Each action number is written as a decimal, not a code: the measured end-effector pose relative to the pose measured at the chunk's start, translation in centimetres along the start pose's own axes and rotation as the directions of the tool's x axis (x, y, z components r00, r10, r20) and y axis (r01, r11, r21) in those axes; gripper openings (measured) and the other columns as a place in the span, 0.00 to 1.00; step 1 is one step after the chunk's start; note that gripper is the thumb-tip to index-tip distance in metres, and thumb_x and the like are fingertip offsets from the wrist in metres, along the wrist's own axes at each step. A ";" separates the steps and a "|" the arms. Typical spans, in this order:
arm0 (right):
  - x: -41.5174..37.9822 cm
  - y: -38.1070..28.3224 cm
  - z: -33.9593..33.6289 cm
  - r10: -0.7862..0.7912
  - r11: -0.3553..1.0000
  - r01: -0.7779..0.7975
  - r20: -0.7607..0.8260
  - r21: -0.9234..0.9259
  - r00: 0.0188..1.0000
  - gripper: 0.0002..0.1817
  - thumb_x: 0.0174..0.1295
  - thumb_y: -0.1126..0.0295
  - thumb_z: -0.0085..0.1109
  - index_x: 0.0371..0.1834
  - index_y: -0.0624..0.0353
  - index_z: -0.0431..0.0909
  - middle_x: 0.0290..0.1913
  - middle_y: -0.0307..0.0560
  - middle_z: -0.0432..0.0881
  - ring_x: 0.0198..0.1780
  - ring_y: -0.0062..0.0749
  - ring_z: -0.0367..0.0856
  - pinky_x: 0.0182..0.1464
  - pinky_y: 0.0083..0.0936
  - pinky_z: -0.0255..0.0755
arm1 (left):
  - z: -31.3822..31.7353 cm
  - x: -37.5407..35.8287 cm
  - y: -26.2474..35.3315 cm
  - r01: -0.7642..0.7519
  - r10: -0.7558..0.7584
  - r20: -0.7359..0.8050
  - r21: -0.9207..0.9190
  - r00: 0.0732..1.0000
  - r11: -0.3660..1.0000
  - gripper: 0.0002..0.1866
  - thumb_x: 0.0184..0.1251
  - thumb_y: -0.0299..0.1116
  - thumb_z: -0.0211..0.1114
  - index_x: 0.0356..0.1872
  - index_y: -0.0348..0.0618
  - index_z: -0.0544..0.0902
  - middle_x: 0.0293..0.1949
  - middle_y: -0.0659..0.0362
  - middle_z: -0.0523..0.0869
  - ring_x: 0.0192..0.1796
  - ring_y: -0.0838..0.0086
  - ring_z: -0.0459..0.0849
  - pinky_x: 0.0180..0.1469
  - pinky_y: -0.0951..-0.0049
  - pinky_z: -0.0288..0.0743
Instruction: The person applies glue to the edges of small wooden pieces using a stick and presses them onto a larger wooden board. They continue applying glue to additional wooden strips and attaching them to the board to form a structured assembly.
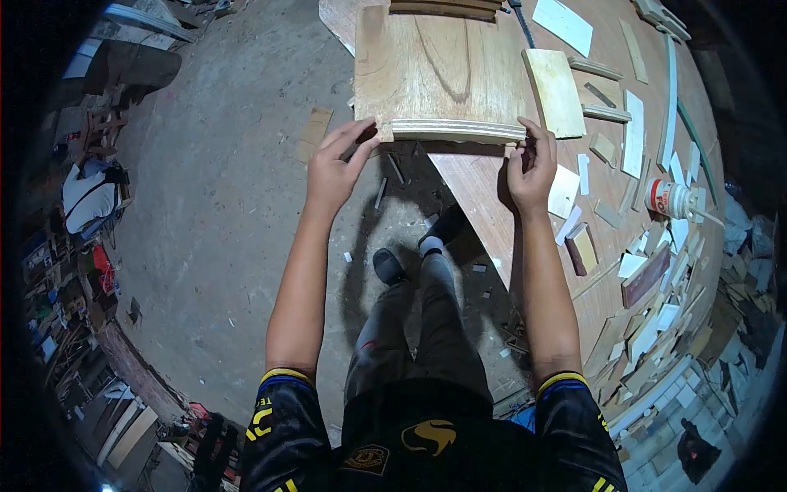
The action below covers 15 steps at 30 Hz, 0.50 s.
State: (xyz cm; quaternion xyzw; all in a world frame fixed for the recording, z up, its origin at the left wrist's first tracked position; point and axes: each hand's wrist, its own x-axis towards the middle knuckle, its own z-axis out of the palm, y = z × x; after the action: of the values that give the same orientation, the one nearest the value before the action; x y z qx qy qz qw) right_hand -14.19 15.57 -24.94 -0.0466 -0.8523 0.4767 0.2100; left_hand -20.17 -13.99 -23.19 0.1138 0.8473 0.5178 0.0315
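Note:
A wooden panel [443,70] with visible grain lies at the table's edge. Along its near edge runs a narrow wooden strip [459,127] with layered, plywood-like lines. My left hand [334,164] pinches the panel's near left corner, thumb below and fingers above, just beside the strip's left end. At the other end, my right hand [534,170] has its fingers on the strip's right end and its thumb underneath. Whether it also grips the panel cannot be made out.
The table [471,193] carries a pale wooden block [555,92], several offcuts and a white-and-red glue bottle [670,199]. Stacked brown boards [447,8] sit on the panel's far end. Another person [90,197] is at the far left. Scraps litter the floor [221,164].

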 end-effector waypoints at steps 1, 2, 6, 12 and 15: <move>0.1 0.0 -0.1 -0.026 0.998 0.027 0.021 -0.048 0.999 0.23 0.55 0.82 0.47 0.57 0.64 0.74 0.45 0.47 0.72 0.41 0.27 0.71 0.46 0.19 0.68 | 0.2 -0.1 0.2 -0.023 0.023 0.001 0.042 1.000 0.999 0.17 0.61 0.28 0.69 0.52 0.40 0.84 0.48 0.53 0.86 0.53 0.68 0.83 0.58 0.69 0.74; 0.1 -0.2 -0.2 -0.012 0.998 0.014 0.022 -0.060 1.000 0.23 0.55 0.82 0.49 0.56 0.63 0.75 0.45 0.48 0.73 0.40 0.28 0.72 0.46 0.20 0.69 | 0.5 -0.1 0.4 -0.021 0.021 0.001 0.040 1.000 0.999 0.17 0.61 0.28 0.69 0.52 0.40 0.84 0.48 0.53 0.86 0.53 0.68 0.83 0.58 0.69 0.74; 0.2 -0.3 0.0 -0.022 0.996 0.024 0.024 -0.085 0.999 0.23 0.49 0.81 0.51 0.53 0.62 0.77 0.43 0.51 0.72 0.40 0.35 0.72 0.45 0.26 0.71 | 1.6 -0.3 0.7 -0.242 0.264 -0.058 0.249 0.963 0.938 0.14 0.57 0.29 0.71 0.45 0.40 0.86 0.44 0.53 0.87 0.52 0.61 0.83 0.57 0.65 0.73; -0.3 0.6 0.2 -0.130 0.972 0.131 0.019 -0.194 0.991 0.25 0.48 0.80 0.52 0.54 0.64 0.73 0.48 0.57 0.69 0.43 0.43 0.74 0.48 0.31 0.72 | 2.6 -0.3 0.3 -0.251 0.308 -0.124 0.339 0.943 0.907 0.12 0.56 0.29 0.72 0.42 0.39 0.86 0.43 0.53 0.87 0.53 0.60 0.81 0.57 0.62 0.72; -0.8 0.3 0.3 -0.124 0.986 0.117 -0.054 -0.119 0.991 0.27 0.46 0.81 0.48 0.55 0.64 0.72 0.49 0.57 0.68 0.43 0.42 0.73 0.48 0.29 0.73 | 2.4 -1.0 0.7 -0.232 0.306 -0.159 0.367 0.938 0.901 0.13 0.58 0.28 0.70 0.44 0.40 0.85 0.43 0.53 0.86 0.54 0.59 0.81 0.58 0.62 0.72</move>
State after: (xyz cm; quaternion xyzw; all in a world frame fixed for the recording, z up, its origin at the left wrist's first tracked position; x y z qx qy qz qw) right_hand -13.62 15.28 -25.59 -0.0216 -0.8729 0.4115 0.2614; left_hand -18.69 -11.87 -23.75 0.1778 0.8987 0.3708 -0.1521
